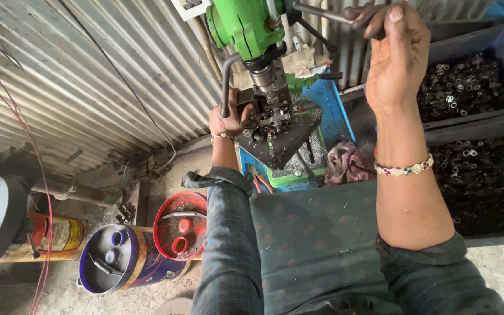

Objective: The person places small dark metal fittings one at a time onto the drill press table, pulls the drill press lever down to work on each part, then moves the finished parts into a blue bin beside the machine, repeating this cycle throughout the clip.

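A person sits at a green drill press point(245, 26), set against a corrugated metal wall point(88, 70). The right hand point(395, 55) is raised high and clenched around the feed lever point(322, 13), fingers wrapped over the bar and thumb up; that reach seems to suit pulling the spindle point(262, 76) down. The left hand point(227, 119) is low at the left edge of the dark work table point(284, 143), fingers curled against a small part or fixture under the spindle, apparently to steady it. Exactly what it grips I cannot tell, as the piece is hidden among clamps and swarf.

To the right, two dark crates point(479, 125) full of small metal rings stand within arm's reach, likely stock kept close. A crumpled rag point(348, 163) lies just beside the blue machine base point(331, 111). On the floor to the left lie a red tin point(181, 226) and a blue tin point(118, 256) on their sides, touching, with a yellow can point(59, 233) farther left. A beaded bracelet point(403, 169) sits on the right wrist.
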`<state>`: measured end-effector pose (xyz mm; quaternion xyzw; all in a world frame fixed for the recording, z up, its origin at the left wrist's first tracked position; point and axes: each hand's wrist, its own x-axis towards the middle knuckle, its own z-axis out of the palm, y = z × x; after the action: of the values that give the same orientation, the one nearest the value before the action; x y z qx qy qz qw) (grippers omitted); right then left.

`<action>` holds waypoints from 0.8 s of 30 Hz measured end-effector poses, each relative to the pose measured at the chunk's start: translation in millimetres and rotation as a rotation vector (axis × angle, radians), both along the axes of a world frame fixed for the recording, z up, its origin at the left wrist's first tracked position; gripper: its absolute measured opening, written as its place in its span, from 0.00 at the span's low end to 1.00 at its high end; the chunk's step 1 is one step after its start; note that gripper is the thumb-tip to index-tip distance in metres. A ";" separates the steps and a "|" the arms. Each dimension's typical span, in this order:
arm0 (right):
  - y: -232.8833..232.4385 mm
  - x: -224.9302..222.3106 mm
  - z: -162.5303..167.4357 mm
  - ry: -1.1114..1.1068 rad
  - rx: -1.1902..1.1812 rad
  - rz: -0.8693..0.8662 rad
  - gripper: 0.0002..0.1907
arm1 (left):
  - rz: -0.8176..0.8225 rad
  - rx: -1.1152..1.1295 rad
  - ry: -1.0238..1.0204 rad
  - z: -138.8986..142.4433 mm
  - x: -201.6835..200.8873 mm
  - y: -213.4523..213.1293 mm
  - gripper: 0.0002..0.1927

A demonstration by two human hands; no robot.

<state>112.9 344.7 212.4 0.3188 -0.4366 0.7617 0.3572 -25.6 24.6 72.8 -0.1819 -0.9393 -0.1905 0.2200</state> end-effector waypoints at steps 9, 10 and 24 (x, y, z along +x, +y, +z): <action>-0.5 -1.4 -7.2 -0.022 -0.035 0.003 0.15 | 0.015 -0.006 0.008 -2.8 -1.4 -1.6 0.31; -0.1 -1.3 -8.4 -0.045 -0.050 -0.006 0.14 | 0.029 -0.013 -0.012 -2.9 -1.7 -1.5 0.32; 1.6 0.6 -16.0 -0.068 -0.066 -0.011 0.15 | 0.044 -0.026 -0.027 -1.5 -2.2 -1.2 0.35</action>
<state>113.5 346.3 196.4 0.2784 -0.4248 0.7842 0.3565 -27.8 23.5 71.2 -0.1615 -0.9483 -0.1756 0.2092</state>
